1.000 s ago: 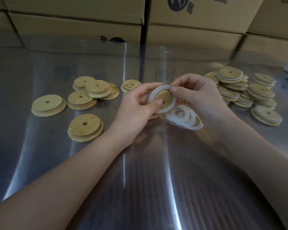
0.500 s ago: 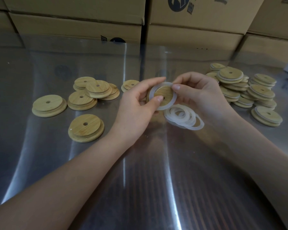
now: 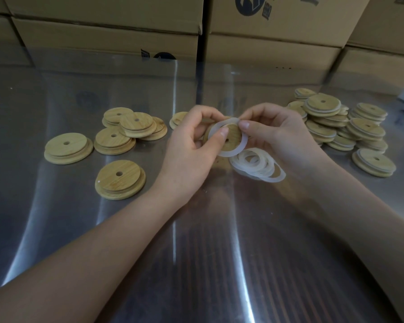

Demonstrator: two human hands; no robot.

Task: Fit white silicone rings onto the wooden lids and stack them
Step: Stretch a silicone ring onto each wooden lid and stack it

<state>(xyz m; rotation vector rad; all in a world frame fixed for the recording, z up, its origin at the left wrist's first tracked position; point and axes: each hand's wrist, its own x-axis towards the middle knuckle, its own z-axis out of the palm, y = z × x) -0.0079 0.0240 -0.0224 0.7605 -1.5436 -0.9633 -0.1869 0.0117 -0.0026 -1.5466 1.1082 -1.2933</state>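
Sitting far left on the table (image 3: 56, 229): bare lids (image 3: 65, 148), ringless, some overlapping, all waiting. Behind, running along the back: cardboard boxes (image 3: 103, 31).

Moving to centre: left hand (image 3: 191, 150) pinching the held lid (image 3: 231, 136) above the table, thumb pressing on its face, grip holding lid plus ring edge. White ring (image 3: 229, 153) lying tilted over the lid, looking only partly seated, lower arc hanging off the rim.

Right hand (image 3: 275, 138) pinching the ring's top edge, grip narrow on the ring, pulling it round.

Lying just below on the table: loose rings (image 3: 257, 165), tangled in a heap.

Far right: ringed lids (image 3: 331, 127) piling in leaning stacks.

Risks, judging from this: ring snapping back off if the thumb lets go early, stretchy material; seating crooked and twisting; leaning stacks sliding when adding another lid.
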